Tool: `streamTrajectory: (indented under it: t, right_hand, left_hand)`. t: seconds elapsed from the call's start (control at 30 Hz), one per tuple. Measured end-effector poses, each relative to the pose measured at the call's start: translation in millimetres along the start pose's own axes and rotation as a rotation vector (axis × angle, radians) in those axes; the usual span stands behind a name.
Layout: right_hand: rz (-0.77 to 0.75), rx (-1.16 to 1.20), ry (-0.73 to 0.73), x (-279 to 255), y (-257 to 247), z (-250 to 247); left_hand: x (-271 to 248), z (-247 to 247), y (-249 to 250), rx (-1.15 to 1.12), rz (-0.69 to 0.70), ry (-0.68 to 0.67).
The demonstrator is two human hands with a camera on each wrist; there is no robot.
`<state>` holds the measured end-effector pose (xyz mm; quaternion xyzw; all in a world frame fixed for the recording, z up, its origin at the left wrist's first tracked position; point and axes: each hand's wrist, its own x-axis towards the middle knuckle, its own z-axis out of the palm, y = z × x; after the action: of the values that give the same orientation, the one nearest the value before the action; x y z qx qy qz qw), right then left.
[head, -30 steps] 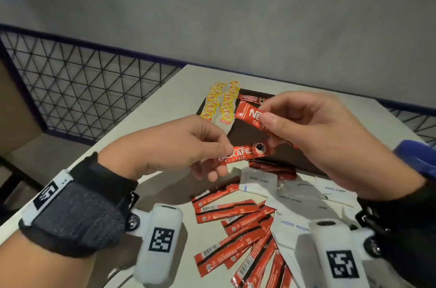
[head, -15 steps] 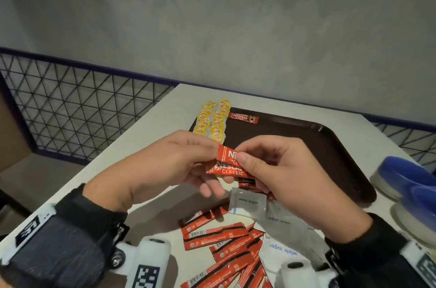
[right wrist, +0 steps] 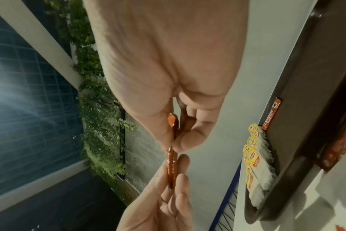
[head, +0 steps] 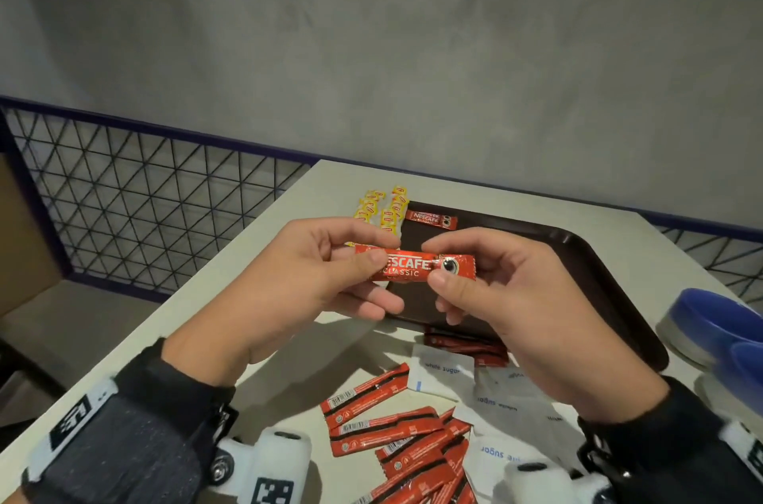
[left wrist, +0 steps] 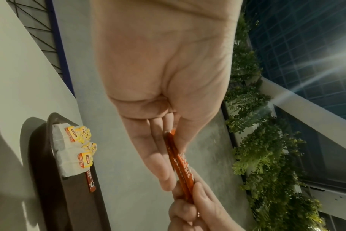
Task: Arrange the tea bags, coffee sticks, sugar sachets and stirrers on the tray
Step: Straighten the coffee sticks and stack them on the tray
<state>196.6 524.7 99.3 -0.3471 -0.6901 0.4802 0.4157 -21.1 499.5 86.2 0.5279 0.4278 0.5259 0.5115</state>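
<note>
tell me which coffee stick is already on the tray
The lone coffee stick at the tray's far edge beside the tea bags; another is held, others lie off it.

right hand pinching coffee stick

The loose heap of red foil coffee sticks on the pale table runs off the head view's bottom edge; count indeterminate. White paper sugar sachets overlap, partly covered by the right hand, print on several illegible. The dark brown plastic tray has its near rim masked by both hands. A blue-and-white object is cut by the right edge, identity unclear. Yellow-tagged tea bags overlap; number unreadable.
</note>
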Motion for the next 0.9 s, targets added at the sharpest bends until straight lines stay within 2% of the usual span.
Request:
streamTrajectory:
  t: [0.3,0.57,0.9]
  right_hand:
    - [0.094,0.223,0.02,3.3,-1.8,0.6]
    - [-0.036,-0.073,0.065,4.6,2.2,1.9]
    - [-0.012,-0.209,0.023,4.3,2.7,2.1]
  left_hand:
    - [0.7,-0.6,-1.1,-0.038,0.049,0.058]
    - [1.9,-2.2,-4.0,-0.008,0.095,0.047]
    - [3.4,-1.7,-7.5,0.115,0.099,0.056]
